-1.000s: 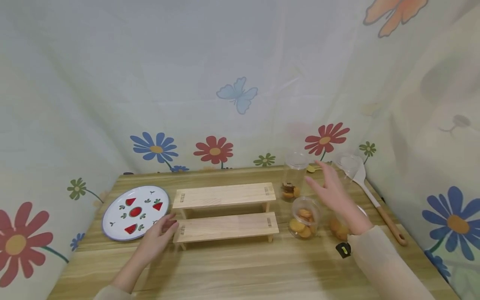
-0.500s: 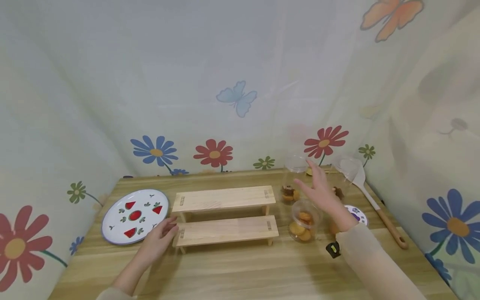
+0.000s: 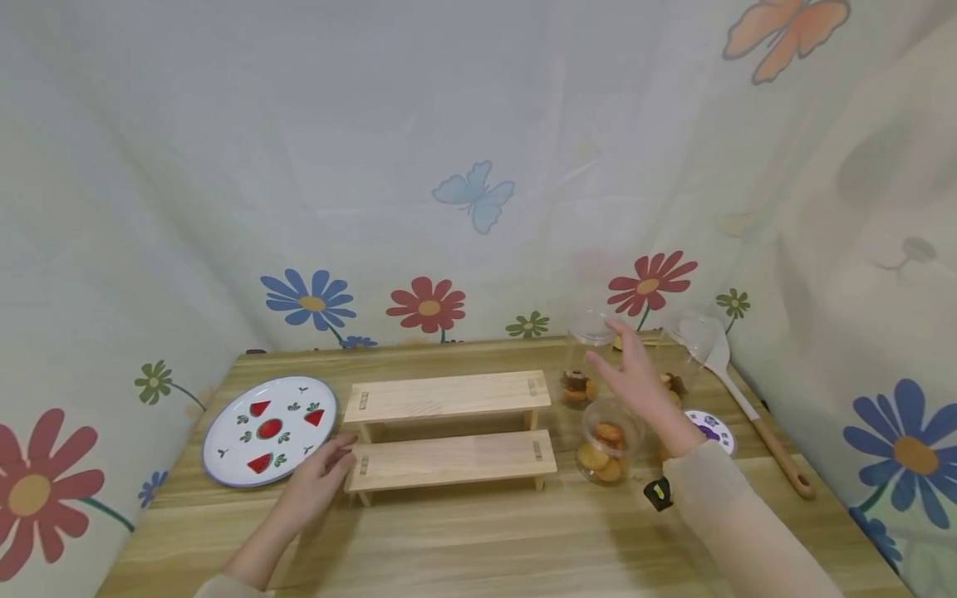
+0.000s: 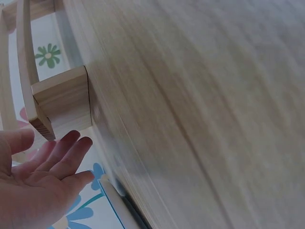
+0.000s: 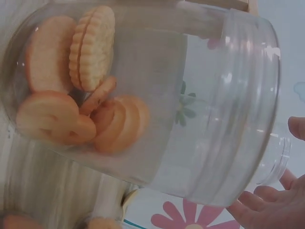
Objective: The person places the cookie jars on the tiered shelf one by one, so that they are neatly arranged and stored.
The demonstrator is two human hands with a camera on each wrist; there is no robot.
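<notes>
My left hand is beside the left end of the lower wooden shelf, fingers loosely bent with nothing held. In the left wrist view its fingertips lie close to that shelf's end; contact is unclear. My right hand reaches across the jars, thumb and fingers spread, at the tall clear jar with biscuits at its bottom. Whether it touches the jar cannot be told. A second clear biscuit jar stands in front and fills much of the right wrist view. A third jar is partly hidden behind the hand.
An upper wooden shelf rises behind the lower one. At left lies a watermelon-patterned plate. On the right are a spatula, a round white-and-purple item and a small black object. A flowered curtain stands behind the table.
My right hand has moved left, toward the tall back jar, uncovering the round white-and-purple item. The small black object has shifted left along with the sleeve. My left hand has hardly moved.
</notes>
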